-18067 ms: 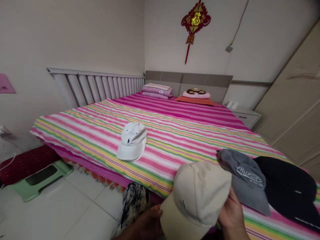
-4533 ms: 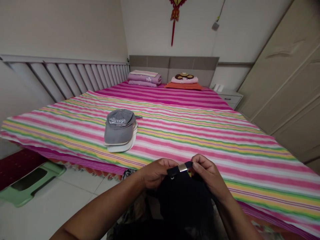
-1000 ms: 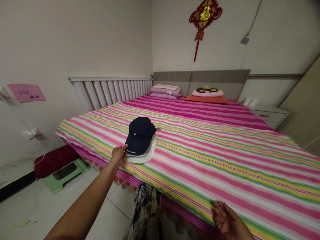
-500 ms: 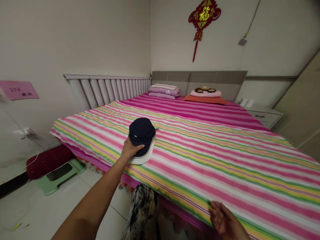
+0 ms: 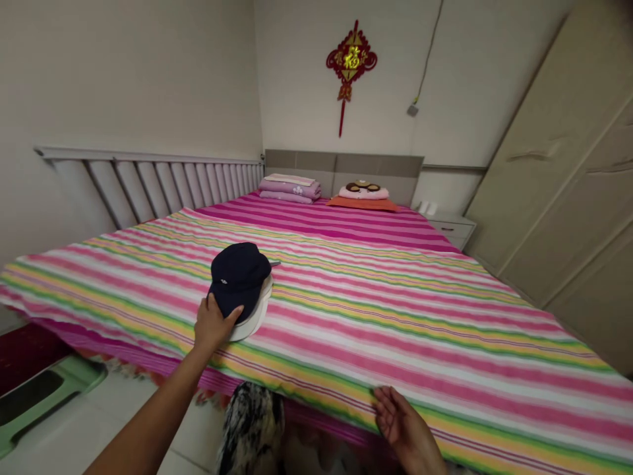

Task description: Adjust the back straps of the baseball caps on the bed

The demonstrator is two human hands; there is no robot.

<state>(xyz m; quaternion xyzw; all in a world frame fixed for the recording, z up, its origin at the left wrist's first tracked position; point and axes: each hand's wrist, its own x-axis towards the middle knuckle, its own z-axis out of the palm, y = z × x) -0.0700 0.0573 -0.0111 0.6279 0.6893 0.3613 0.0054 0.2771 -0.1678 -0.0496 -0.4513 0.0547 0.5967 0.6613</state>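
Note:
A navy cap (image 5: 240,274) with a small white mark sits on the near left part of the bed, over a white cap (image 5: 254,318) whose brim shows beneath it. A grey strap end pokes out on the right side. My left hand (image 5: 213,323) is closed on the navy cap's brim, thumb on top; whether it also grips the white one is hidden. Palm turned inward, my right hand (image 5: 403,422) is empty and open, its fingers slightly curled, at the front edge of the striped sheet (image 5: 356,330).
Folded purple bedding (image 5: 291,189) and an orange pillow (image 5: 363,203) with pink bedding lie by the headboard (image 5: 378,171). A white radiator (image 5: 163,188) runs along the left wall. A green stool (image 5: 54,392) stands on the floor, and a nightstand (image 5: 452,227) is at the far right.
The view has turned right, so the bed and caps appear further left. My left hand keeps its hold on the navy cap, which looks slightly more tilted. My right hand stays open.

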